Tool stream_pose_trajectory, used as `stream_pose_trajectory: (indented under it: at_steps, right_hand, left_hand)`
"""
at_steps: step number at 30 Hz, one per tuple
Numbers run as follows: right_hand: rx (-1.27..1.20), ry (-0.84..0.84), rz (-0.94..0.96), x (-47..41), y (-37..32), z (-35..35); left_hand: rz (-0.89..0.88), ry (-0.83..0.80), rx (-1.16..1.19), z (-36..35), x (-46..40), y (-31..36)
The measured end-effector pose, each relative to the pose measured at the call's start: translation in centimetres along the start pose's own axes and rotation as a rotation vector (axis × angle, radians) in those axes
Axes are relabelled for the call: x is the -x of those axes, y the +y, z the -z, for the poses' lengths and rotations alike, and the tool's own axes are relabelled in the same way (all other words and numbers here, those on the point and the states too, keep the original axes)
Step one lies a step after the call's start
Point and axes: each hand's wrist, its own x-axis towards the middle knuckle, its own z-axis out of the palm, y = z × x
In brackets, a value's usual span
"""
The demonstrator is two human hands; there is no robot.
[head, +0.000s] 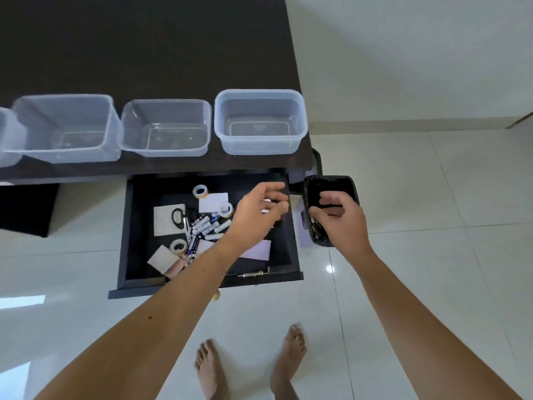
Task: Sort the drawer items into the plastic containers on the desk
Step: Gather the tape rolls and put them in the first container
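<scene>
The open dark drawer (131,226) holds tape rolls (199,191), black-handled scissors (178,218), several white batteries (208,225), pens (193,244) and paper cards (166,220). My left hand (256,212) hovers over the drawer's right side with its fingers loosely curled and apart; I see nothing clearly held. My right hand (340,219) is over a black lined bin (320,184) to the right of the drawer, fingers bent and empty. Clear plastic containers (261,96), (165,103), (66,99) stand in a row along the desk's front edge.
The dark desk (144,47) stretches back behind the containers. A fourth container (8,134) is cut off at the far left. My bare feet (248,368) stand on the glossy white tiled floor (432,212). A white wall (403,53) rises at the right.
</scene>
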Motion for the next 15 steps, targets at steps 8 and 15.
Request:
stream_pose_trajectory:
  at_steps: [8,15]
  right_hand:
    - [0.042,-0.14,0.126,3.4,-4.5,-10.4]
    - [0.193,-0.256,0.141,3.8,-2.7,-15.3]
  left_hand:
    - [0.143,0.15,-0.062,13.1,5.6,-5.8]
    - [0.173,0.147,-0.154,16.8,7.4,-10.2]
